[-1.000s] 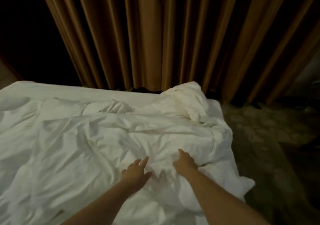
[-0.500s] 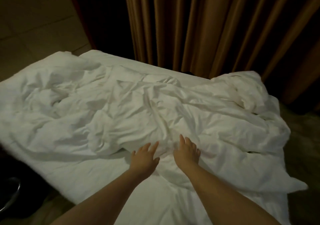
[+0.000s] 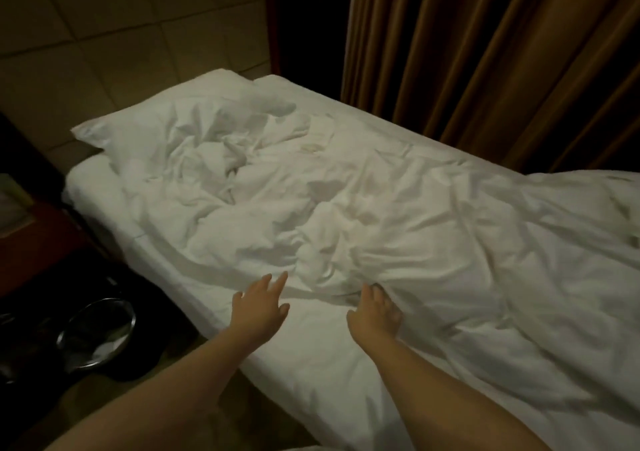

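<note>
No readable text, label, brand, number or sign anywhere in view.

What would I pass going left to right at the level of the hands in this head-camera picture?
metal-rimmed bin on the floor → left hand → right hand → crumpled white duvet
</note>
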A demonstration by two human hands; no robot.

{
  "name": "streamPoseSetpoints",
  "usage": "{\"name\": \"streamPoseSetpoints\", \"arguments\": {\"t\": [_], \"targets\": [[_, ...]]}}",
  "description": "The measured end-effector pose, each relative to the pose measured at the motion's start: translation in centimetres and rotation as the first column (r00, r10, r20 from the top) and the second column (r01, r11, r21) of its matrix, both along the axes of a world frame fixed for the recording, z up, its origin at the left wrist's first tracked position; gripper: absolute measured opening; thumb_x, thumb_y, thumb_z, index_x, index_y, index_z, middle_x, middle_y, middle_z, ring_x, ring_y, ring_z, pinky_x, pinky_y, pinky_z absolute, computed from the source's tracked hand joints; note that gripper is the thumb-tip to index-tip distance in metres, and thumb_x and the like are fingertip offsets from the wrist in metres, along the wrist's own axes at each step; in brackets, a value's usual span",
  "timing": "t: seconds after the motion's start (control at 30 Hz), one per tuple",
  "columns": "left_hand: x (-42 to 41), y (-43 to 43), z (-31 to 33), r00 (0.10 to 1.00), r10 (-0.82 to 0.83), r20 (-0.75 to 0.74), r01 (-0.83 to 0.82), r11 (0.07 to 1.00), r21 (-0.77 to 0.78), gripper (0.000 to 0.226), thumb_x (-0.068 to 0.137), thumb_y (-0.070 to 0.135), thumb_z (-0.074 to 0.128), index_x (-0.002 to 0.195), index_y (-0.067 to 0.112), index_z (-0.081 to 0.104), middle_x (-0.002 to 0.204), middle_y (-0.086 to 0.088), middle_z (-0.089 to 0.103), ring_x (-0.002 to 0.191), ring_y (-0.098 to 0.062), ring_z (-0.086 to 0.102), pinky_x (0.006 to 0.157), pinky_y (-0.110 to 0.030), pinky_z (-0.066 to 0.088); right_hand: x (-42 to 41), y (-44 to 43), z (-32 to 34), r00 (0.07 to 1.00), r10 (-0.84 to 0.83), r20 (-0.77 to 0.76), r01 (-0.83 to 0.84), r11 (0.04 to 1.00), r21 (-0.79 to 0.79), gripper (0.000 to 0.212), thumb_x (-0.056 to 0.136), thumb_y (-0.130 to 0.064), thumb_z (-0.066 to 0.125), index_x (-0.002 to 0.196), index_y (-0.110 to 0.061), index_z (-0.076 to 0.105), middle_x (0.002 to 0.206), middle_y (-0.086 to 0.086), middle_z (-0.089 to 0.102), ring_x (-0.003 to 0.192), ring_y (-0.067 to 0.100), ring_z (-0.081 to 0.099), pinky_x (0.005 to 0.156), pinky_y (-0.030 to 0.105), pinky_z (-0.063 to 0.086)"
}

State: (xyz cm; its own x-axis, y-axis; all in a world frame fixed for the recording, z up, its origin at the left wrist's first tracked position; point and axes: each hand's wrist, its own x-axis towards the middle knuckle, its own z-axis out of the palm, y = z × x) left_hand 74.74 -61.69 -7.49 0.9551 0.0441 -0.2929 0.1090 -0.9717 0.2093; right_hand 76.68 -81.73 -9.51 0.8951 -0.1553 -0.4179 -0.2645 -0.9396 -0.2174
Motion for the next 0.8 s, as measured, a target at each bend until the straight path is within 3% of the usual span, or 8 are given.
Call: {"name": "streamPoseSetpoints", "arguments": {"t": [0.13, 0.33, 0.47, 0.67, 0.8], "targets": [[1.4, 8.2, 0.9, 0.998, 0.06, -0.016, -0.059, 0.998, 0.027, 0.063, 0.097, 0.045, 0.039, 0.151, 0.034, 0.007, 0.158, -0.002, 0.018, 0.142, -0.021, 0.024, 0.112, -0.046, 0.023, 2.5, 8.5, 0.8, 0.996, 0.089, 0.009, -0.089, 0.995, 0.041, 0.063, 0.095, -0.026, 0.041, 0.152, -0.029, 0.013, 0.157, -0.001, 0.016, 0.139, 0.023, 0.026, 0.11, 0.041, 0.026], [5.7, 14.1, 0.6, 0.994, 0.097, -0.053, -0.093, 0.994, 0.062, 0.064, 0.097, 0.046, 0.037, 0.151, 0.034, 0.004, 0.158, -0.002, 0.016, 0.142, -0.022, 0.022, 0.113, -0.047, 0.022, 9.1, 14.2, 0.1, 0.991, 0.121, 0.064, -0.123, 0.992, 0.036, 0.062, 0.096, -0.028, 0.042, 0.151, -0.03, 0.014, 0.158, -0.003, 0.014, 0.142, 0.021, 0.022, 0.114, 0.041, 0.019], [10.0, 17.1, -0.5, 0.993, 0.075, -0.095, -0.065, 0.992, 0.109, 0.066, 0.097, 0.046, 0.037, 0.152, 0.033, 0.001, 0.159, -0.003, 0.013, 0.143, -0.023, 0.019, 0.112, -0.046, 0.021, 13.6, 16.7, -2.9, 0.99, 0.136, -0.038, -0.134, 0.99, 0.051, 0.062, 0.096, -0.028, 0.04, 0.151, -0.028, 0.014, 0.156, -0.001, 0.019, 0.138, 0.023, 0.027, 0.11, 0.04, 0.024], [16.2, 21.3, -1.1, 0.981, 0.047, -0.187, -0.012, 0.983, 0.184, 0.072, 0.096, 0.049, 0.041, 0.151, 0.034, -0.002, 0.159, -0.002, 0.009, 0.143, -0.024, 0.018, 0.114, -0.046, 0.019, 17.7, 21.0, -6.4, 0.977, 0.045, -0.207, -0.019, 0.992, 0.124, 0.06, 0.094, -0.025, 0.039, 0.15, -0.028, 0.017, 0.156, 0.0, 0.02, 0.14, 0.025, 0.025, 0.11, 0.042, 0.028], [19.5, 21.1, -3.2, 0.96, -0.092, -0.265, 0.147, 0.969, 0.197, 0.077, 0.094, 0.049, 0.045, 0.151, 0.034, -0.005, 0.16, -0.002, 0.003, 0.145, -0.022, 0.013, 0.115, -0.046, 0.016, 19.1, 21.1, -7.4, 0.97, -0.067, -0.235, 0.098, 0.987, 0.126, 0.063, 0.094, -0.026, 0.045, 0.15, -0.029, 0.017, 0.156, -0.002, 0.019, 0.138, 0.024, 0.028, 0.108, 0.041, 0.028]]}}
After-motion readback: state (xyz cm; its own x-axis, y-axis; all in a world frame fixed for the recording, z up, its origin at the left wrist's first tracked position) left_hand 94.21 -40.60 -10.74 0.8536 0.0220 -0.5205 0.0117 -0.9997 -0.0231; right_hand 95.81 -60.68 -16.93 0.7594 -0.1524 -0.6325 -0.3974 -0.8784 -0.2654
